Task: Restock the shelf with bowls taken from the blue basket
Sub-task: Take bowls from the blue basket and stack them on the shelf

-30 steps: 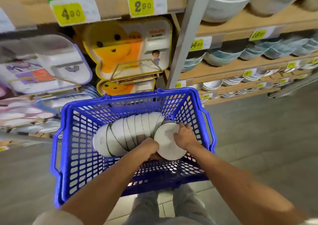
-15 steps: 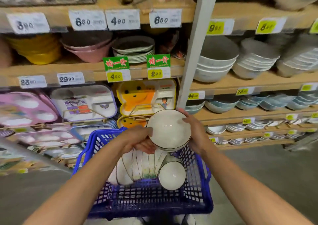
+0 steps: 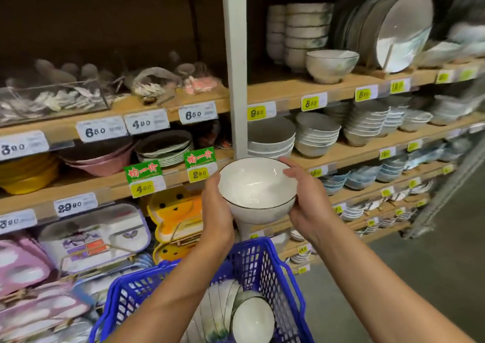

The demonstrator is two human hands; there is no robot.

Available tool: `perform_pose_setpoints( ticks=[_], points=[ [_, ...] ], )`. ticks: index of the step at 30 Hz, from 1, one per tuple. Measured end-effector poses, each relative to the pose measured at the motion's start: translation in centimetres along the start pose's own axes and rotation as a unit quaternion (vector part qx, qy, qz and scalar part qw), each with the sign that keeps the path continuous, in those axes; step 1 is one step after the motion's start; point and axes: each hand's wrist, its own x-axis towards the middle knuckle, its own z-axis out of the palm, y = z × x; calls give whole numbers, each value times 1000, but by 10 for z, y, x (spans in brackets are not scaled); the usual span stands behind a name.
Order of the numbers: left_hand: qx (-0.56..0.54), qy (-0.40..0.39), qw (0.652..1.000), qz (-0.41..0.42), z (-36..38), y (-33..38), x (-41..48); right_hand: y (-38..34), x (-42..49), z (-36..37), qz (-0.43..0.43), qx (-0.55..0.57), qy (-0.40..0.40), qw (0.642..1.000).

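The person holds a white bowl (image 3: 257,185) between both hands, in front of the shelves and above the blue basket (image 3: 262,264). The bowl is upright, and its mouth tilts a little toward the camera. The left hand (image 3: 217,208) grips its left side, with the fingers curled around the wall. The right hand (image 3: 305,208) grips the right side, and its fingers (image 3: 288,169) hook over the rim. A second bowl may be nested under it, but I cannot tell.

More bowls (image 3: 252,319) lie in the basket. A stack of similar bowls (image 3: 271,137) stands on the shelf board (image 3: 349,149), just behind the held bowl and to the right of the white post (image 3: 236,67). So the goal lies forward and slightly up, and the right hand is nearer to it.
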Motion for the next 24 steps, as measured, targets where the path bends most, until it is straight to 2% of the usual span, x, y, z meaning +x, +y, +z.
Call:
perform_pose_setpoints(
  ticks=[6, 16, 24],
  points=[
    [-53, -23, 998, 17, 81, -7, -28, -57, -8, -58, -70, -80, -25, 994],
    [-69, -62, 995, 39, 252, -36, -59, -170, 20, -178, -120, -33, 29, 992],
    [-60, -71, 992, 82, 329, -32, -45, -232, 61, -211, -130, -10, 44, 991]
  ],
)
